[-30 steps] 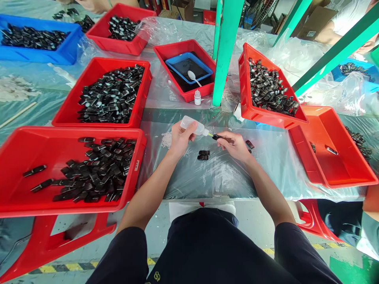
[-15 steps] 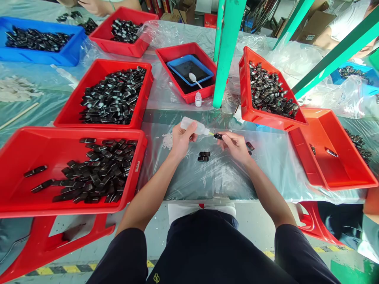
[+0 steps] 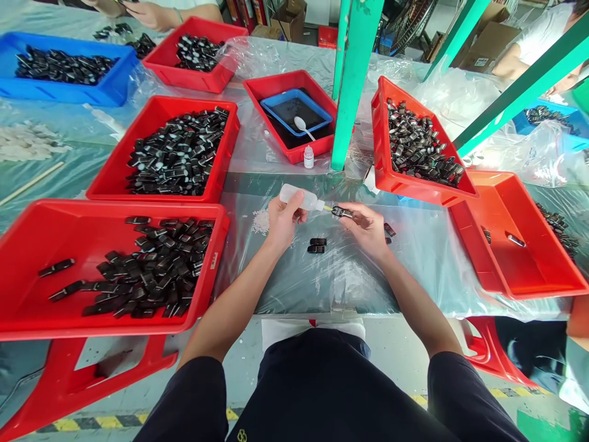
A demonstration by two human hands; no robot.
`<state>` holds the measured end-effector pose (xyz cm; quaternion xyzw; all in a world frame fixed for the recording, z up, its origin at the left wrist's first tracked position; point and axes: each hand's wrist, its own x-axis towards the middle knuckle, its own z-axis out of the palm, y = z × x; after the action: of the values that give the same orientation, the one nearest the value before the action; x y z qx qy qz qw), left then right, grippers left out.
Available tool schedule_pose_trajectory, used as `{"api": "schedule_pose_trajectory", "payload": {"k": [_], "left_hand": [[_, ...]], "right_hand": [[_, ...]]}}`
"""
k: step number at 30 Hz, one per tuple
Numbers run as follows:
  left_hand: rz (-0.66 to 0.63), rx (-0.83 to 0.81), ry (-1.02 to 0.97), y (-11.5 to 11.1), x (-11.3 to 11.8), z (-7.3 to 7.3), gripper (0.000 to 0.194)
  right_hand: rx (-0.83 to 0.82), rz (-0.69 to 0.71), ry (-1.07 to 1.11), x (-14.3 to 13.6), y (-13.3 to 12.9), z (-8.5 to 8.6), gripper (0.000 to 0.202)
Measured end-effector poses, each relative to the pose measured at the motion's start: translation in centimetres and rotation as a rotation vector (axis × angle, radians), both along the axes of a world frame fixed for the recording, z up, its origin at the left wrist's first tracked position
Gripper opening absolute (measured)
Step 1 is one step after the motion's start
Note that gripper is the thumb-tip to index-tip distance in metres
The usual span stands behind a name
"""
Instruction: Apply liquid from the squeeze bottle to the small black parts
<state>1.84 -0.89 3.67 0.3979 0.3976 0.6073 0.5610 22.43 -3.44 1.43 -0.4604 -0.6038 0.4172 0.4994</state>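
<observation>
A white squeeze bottle [image 3: 294, 195] lies sideways in my left hand [image 3: 282, 220], its thin yellowish nozzle pointing right. My right hand [image 3: 367, 226] pinches a small black plastic part [image 3: 341, 212] close to the nozzle tip; whether the two touch, I cannot tell. Below and between my hands, a pair of similar black parts [image 3: 317, 245] lies side by side on the plastic-covered table [image 3: 294, 282]. More dark pieces [image 3: 389, 230] lie just right of my right hand. Small white bits [image 3: 260, 221] are scattered to the left of my left hand.
Red bins of black parts stand at left [image 3: 27, 258], behind it [image 3: 110, 153] and at right [image 3: 426, 191]. Another red bin [image 3: 519, 245] holds a few pieces. A green post [image 3: 352, 92] rises beside a small dropper bottle [image 3: 308, 158]. Other people's hands show across the table.
The black part has turned in my right hand, so more of its shiny face shows, and my right fingers have shifted. The bottle stays almost where it was.
</observation>
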Motion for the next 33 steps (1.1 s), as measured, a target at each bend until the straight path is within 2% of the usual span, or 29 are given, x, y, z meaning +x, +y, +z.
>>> {"api": "schedule_pose_trajectory", "payload": {"k": [11, 26, 33], "left_hand": [[-0.005, -0.009, -0.006, 0.00, -0.07, -0.75, 0.048], [0.036, -0.052, -0.033, -0.39, 0.63, -0.53, 0.050], [0.006, -0.036, -0.022, -0.35, 0.40, -0.43, 0.051]], "right_hand": [[0.045, -0.004, 0.006, -0.03, -0.15, 0.22, 0.035], [0.023, -0.021, 0.029, -0.15, -0.12, 0.11, 0.039], [0.035, -0.023, 0.020, 0.01, 0.04, 0.21, 0.038]]}}
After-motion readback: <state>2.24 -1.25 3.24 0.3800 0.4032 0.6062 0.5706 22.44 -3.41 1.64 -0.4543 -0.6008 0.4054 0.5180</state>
